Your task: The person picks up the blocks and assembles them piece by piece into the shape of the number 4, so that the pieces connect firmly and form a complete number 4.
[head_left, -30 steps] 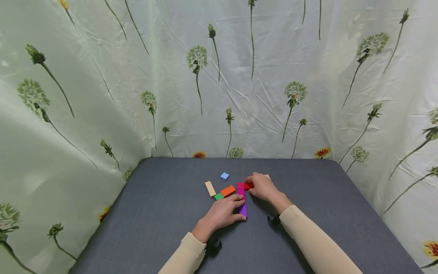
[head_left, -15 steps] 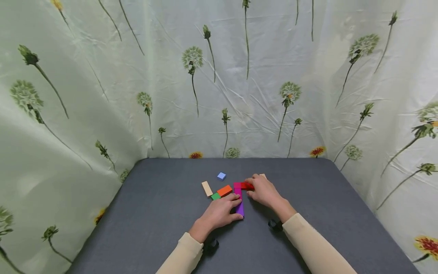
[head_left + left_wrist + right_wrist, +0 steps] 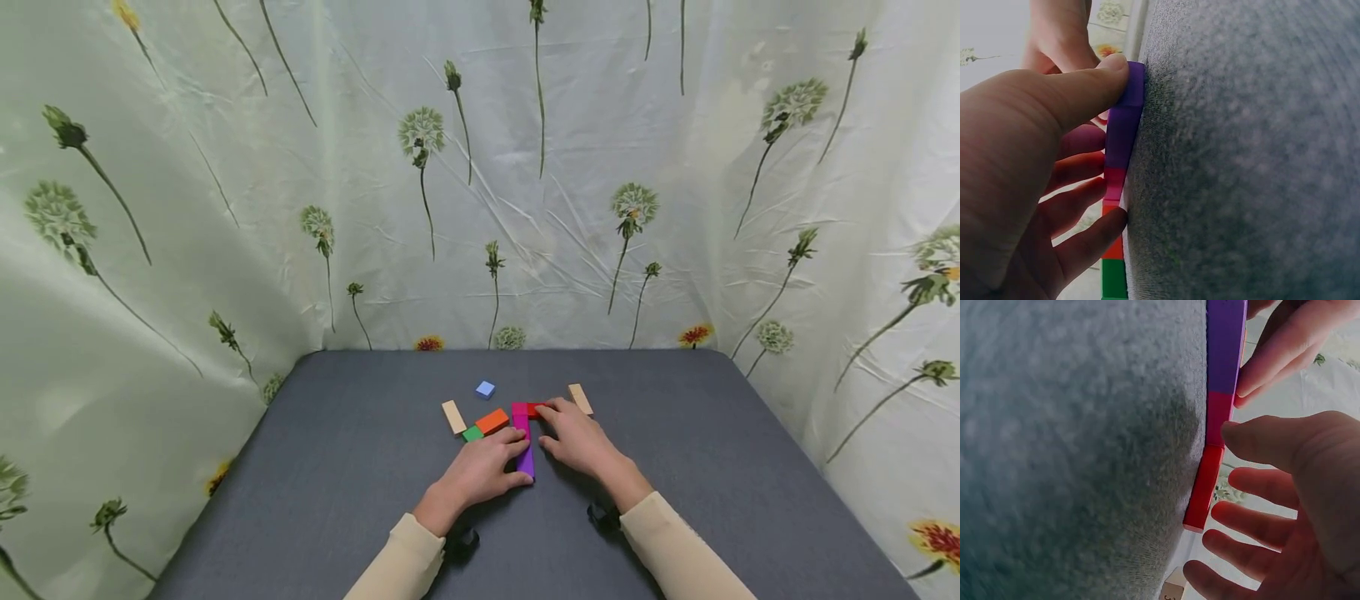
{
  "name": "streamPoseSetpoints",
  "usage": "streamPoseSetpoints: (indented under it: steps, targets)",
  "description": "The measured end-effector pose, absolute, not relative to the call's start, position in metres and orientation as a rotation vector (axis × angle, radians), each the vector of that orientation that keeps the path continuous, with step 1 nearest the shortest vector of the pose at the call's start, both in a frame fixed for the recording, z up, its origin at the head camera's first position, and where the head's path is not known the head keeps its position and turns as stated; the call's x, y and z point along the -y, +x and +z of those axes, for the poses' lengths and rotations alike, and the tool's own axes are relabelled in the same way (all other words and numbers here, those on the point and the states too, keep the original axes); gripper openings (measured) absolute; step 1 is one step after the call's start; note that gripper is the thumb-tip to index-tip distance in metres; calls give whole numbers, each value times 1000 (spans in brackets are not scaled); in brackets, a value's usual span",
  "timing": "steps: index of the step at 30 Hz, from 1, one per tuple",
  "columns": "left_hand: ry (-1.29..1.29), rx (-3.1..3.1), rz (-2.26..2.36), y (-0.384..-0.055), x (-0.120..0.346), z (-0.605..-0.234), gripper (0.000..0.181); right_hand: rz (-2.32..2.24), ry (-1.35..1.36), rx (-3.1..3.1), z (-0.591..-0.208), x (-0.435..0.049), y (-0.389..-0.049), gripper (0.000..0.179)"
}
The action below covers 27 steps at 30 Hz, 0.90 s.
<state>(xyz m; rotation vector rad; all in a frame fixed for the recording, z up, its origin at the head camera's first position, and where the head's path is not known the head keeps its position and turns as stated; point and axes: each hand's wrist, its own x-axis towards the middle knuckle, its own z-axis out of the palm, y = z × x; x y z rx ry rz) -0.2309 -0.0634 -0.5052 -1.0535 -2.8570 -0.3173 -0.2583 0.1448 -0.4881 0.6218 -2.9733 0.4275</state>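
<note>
In plain colour: purple block (image 3: 527, 465), pink block (image 3: 1219, 417), red block (image 3: 1204, 490), orange block (image 3: 492, 422), green block (image 3: 472, 434), blue block (image 3: 485, 389), beige blocks (image 3: 453, 417). With green flower pattern: white curtain (image 3: 577, 108).

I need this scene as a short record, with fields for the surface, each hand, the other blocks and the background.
surface: dark grey table
left hand: thumb touches the purple block
right hand: beside the red block; contact unclear
other blocks: pink, orange, green, blue, two tan
background: flowered curtain
</note>
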Motion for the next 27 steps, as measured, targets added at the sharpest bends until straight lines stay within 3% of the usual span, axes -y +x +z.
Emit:
streamPoseSetpoints:
  steps: [27]
  targets:
    - [-1056, 2837, -281, -230, 61, -507, 64, 276, 649, 2965, -492, -141, -252, 57]
